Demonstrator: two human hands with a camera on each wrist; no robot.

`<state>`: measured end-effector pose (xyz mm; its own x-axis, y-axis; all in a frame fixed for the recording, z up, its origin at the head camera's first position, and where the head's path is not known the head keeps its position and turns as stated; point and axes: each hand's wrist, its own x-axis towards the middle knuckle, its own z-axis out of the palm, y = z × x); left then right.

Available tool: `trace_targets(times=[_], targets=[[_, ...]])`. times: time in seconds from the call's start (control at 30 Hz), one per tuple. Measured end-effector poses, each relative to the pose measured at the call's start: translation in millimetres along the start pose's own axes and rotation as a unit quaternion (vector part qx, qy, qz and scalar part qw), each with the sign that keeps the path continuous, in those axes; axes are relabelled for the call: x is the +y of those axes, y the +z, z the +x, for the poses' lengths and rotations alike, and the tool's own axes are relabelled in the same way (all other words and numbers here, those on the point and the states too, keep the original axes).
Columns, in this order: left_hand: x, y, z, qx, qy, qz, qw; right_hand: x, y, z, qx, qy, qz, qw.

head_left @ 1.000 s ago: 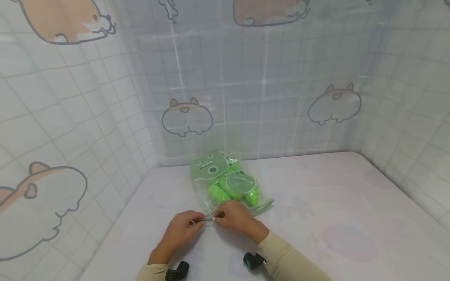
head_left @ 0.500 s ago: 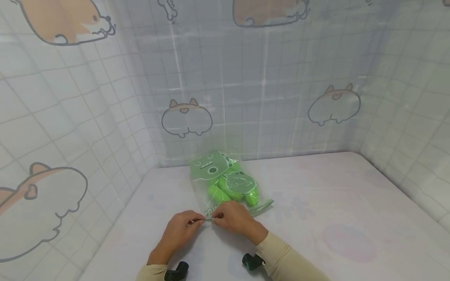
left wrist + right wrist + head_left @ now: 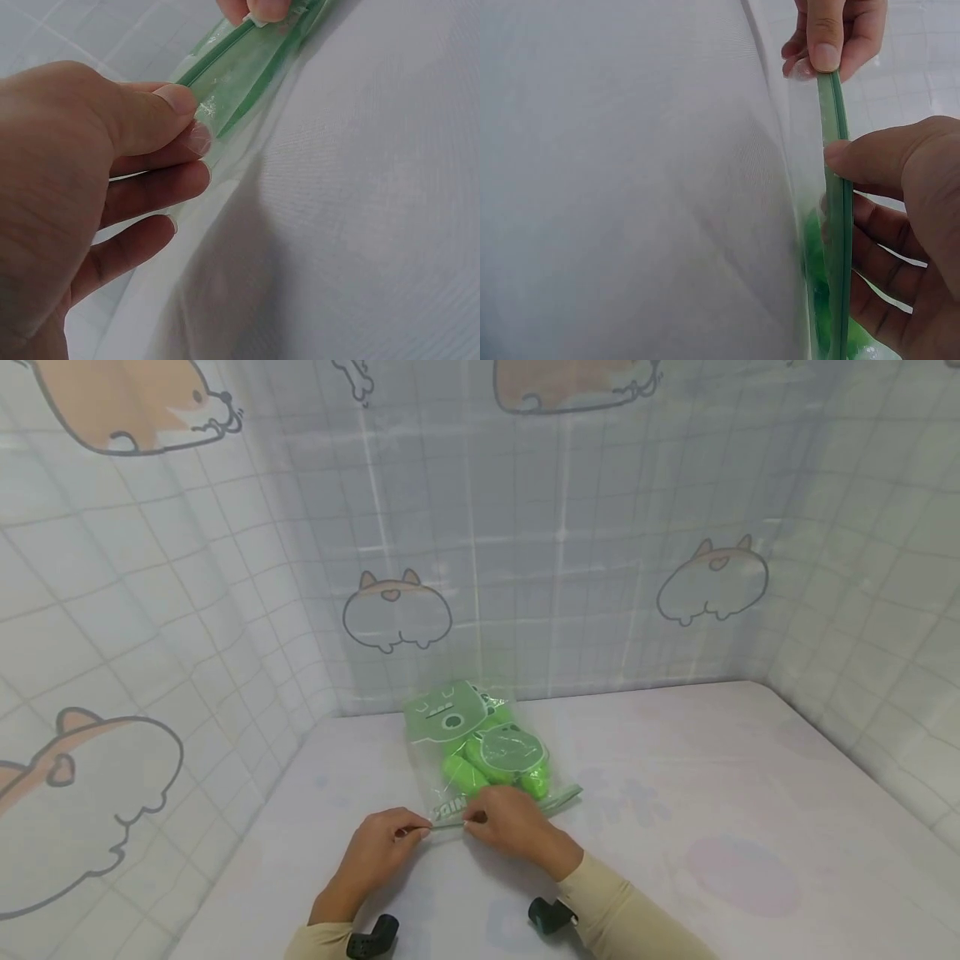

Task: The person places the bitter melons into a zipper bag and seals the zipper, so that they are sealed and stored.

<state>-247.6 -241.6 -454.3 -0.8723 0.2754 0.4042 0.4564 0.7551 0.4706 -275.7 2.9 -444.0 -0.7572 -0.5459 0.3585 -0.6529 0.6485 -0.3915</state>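
Observation:
A clear zip bag (image 3: 426,768) with green printing lies on the table, its zip edge turned towards me. Bright green soft-looking pieces (image 3: 463,774) show through the plastic. My left hand (image 3: 378,853) pinches the left end of the green zip strip (image 3: 841,225) between thumb and index finger, the other fingers loosely bent, as the left wrist view shows. Farther right on that strip, my right hand (image 3: 517,831) pinches at a small white slider (image 3: 256,19). A short stretch of strip runs straight between the hands. The right hand covers part of the bag's front edge.
The pale table (image 3: 675,760) extends widely to the right of the bag. Behind it hangs a grid-patterned curtain (image 3: 517,552) with dog drawings, and similar sheeting encloses both sides. A dark wrist camera (image 3: 551,916) sits at each sleeve.
My right hand has shifted right along the zip strip, while my left hand has moved slightly left at its end. The gap between them is wider; the bag stays in place.

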Motion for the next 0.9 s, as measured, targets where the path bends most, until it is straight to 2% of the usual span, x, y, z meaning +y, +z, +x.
trace_targets(times=[0.23, 0.63, 0.9], targets=[[-0.2, -1.0, 1.0, -0.009, -0.006, -0.007, 0.9999, 3.0, -3.0, -3.0, -0.002, -0.001, 0.0, 1.0], [-2.1, -0.2, 0.1, 0.002, 0.007, 0.0, 1.0, 17.4, -4.0, -7.0, 0.003, 0.012, -0.003, 0.9999], [-6.8, 3.0, -0.8, -0.005, 0.009, 0.003, 0.9999, 25.8, -2.2, -11.2, 0.011, 0.018, 0.008, 0.9997]])
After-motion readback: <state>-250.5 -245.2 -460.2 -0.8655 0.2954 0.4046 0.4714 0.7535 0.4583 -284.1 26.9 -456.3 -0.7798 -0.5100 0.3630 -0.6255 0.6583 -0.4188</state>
